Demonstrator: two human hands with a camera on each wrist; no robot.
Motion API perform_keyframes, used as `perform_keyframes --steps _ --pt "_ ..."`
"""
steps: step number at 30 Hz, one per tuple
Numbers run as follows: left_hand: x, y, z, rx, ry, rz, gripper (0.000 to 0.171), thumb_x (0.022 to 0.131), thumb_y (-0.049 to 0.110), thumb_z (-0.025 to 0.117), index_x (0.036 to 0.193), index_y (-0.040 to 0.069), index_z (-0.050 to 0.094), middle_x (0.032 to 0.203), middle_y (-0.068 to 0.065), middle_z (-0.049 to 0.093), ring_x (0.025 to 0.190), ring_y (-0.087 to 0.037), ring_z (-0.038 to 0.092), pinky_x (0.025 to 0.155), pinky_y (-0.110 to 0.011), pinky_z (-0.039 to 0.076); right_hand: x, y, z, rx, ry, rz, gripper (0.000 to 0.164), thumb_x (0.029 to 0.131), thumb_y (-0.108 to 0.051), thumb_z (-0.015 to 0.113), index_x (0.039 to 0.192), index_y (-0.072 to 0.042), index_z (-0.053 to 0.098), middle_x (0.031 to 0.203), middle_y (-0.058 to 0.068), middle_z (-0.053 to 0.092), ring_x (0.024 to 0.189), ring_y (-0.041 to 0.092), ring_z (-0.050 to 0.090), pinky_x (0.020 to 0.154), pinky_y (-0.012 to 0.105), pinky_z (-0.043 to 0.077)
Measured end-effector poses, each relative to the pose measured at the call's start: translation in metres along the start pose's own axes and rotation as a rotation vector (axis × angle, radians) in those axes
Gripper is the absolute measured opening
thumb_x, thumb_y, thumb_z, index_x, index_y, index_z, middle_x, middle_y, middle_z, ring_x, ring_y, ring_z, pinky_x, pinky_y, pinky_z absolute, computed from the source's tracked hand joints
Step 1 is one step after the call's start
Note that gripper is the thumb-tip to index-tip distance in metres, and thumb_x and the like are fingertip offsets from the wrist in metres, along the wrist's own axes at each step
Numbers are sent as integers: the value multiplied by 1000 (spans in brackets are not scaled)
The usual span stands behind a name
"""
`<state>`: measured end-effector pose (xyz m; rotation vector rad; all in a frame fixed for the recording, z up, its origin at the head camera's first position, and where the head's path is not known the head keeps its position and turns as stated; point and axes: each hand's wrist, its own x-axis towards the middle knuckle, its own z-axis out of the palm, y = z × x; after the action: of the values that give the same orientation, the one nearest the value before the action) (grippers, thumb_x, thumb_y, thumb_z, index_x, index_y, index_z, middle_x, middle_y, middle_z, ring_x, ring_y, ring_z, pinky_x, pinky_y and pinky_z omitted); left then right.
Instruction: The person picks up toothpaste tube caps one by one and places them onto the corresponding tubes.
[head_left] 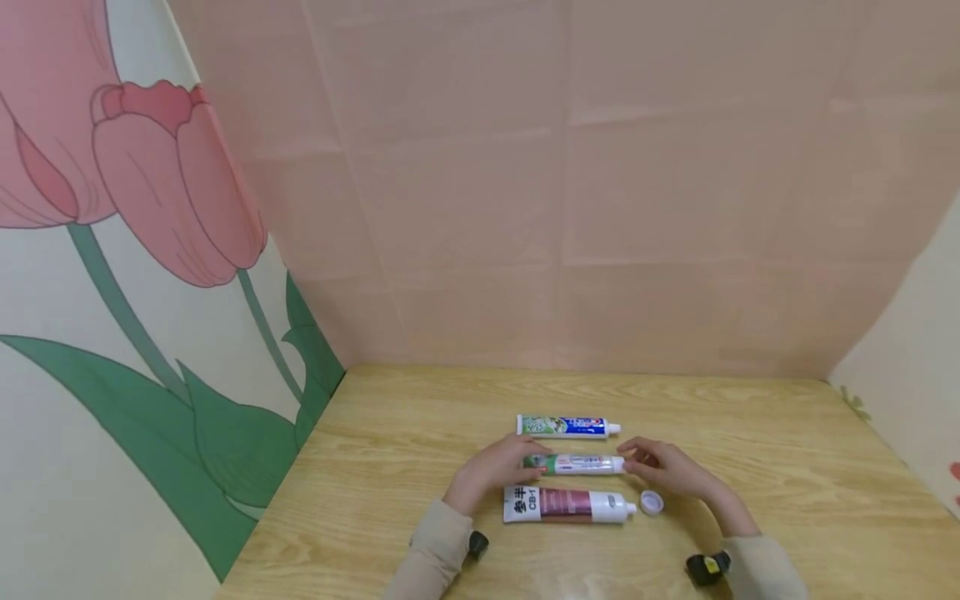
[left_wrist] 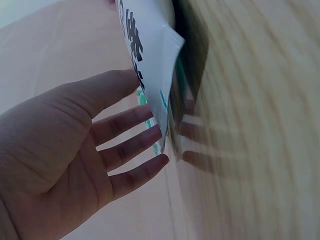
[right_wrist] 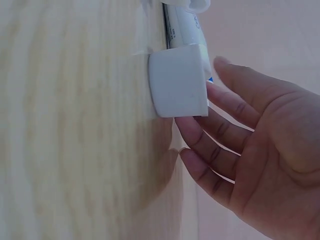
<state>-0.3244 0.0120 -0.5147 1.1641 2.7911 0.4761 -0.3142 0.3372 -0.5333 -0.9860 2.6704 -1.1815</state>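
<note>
Three toothpaste tubes lie roughly parallel on the wooden table. At the tail of the middle, green-and-white toothpaste tube [head_left: 585,464], my left hand [head_left: 498,462] holds it between thumb and fingers. My right hand [head_left: 667,468] is at its white front end, fingertips right beside it, thumb and fingers apart. The nearest toothpaste tube [head_left: 566,505], white and maroon, has its nozzle uncovered; its flat tail [left_wrist: 155,65] hides part of the left fingertips in the left wrist view. A white cap [head_left: 652,502] lies right of that nozzle and blocks the middle tube in the right wrist view.
Behind the middle tube lies a blue-and-green toothpaste tube [head_left: 566,427]. A pinkish sheet [head_left: 562,208] hangs along the table's back edge. The left wall [head_left: 45,467] carries tulip pictures, and a pale wall [head_left: 907,358] stands at the right.
</note>
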Motion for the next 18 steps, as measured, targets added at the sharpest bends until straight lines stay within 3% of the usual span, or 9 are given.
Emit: perform_keyframes --steps 11,18 --pt "-4 -3 -7 34 70 38 46 92 41 53 134 22 49 131 3 52 115 -12 49 96 -26 43 -7 4 -5 -37 47 44 28 95 -20 53 117 -3 56 89 9 64 72 10 60 61 22 49" --pt "-7 -3 -10 61 97 81 47 93 39 51 136 21 46 134 2 50 120 -14 47 102 -31 40 -12 3 -7 -42 90 -19 23 95 -14 52 113 -1 58 84 9 63 68 9 57 56 21 47"
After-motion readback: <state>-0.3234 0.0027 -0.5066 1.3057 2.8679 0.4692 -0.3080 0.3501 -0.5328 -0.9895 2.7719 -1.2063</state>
